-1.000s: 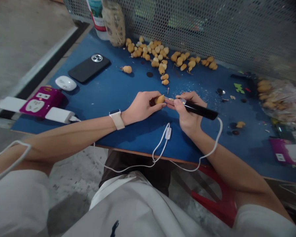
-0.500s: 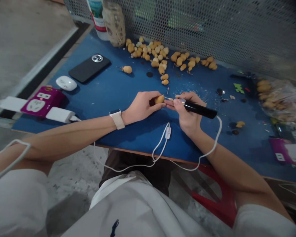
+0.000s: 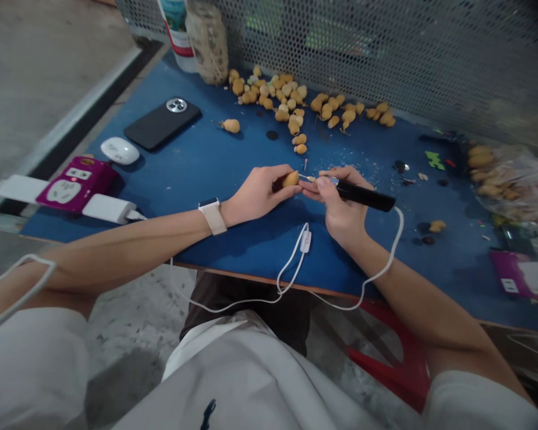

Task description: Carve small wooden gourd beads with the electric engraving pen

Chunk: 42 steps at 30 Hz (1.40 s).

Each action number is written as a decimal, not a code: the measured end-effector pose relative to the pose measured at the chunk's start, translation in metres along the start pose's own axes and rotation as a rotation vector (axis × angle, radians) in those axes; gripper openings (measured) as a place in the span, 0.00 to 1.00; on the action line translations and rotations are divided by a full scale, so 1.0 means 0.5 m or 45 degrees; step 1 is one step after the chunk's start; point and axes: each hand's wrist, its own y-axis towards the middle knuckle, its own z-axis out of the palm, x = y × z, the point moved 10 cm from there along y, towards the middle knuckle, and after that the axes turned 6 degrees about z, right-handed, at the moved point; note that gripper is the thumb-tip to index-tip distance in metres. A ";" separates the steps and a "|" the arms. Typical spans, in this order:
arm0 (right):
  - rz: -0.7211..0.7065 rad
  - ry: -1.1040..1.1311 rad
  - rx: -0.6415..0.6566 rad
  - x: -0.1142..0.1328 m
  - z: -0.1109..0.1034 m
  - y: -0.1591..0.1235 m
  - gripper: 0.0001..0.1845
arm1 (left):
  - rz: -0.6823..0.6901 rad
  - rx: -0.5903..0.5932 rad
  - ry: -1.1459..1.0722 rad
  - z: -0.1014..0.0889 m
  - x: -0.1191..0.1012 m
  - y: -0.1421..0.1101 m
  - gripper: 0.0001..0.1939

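Between the thumb and fingers of my left hand (image 3: 264, 191) is a small tan gourd (image 3: 291, 179). My right hand (image 3: 344, 203) grips a black corded rotary tool (image 3: 366, 196) like a pen. Its thin metal bit points left and meets the right side of the gourd; whether it has gone in is too small to tell. My right fingertips are close against my left ones. A white cord (image 3: 395, 251) runs from the tool's back end, past an inline switch (image 3: 305, 241) on the blue table (image 3: 233, 251).
Many small gourds (image 3: 278, 89) lie along the mesh panel (image 3: 385, 54). At left are a phone (image 3: 161, 123), a white oval case (image 3: 119, 151) and a purple power adapter (image 3: 76, 185). A jar (image 3: 207, 45) stands behind. A plastic bag of gourds (image 3: 511, 179) rests at right.
The rear end of the rotary tool has dipped and shifted slightly in my right hand. My left hand keeps the gourd in nearly the same place.
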 end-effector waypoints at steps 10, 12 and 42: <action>0.309 0.244 0.048 -0.068 0.004 0.030 0.28 | -0.008 0.083 -0.226 0.015 0.014 0.003 0.15; 0.332 0.277 0.044 -0.071 0.003 0.030 0.28 | 0.000 0.104 -0.301 0.020 0.013 0.003 0.17; -0.064 -0.049 -0.084 -0.007 -0.012 -0.005 0.22 | -0.112 0.085 -0.318 0.025 0.022 -0.002 0.13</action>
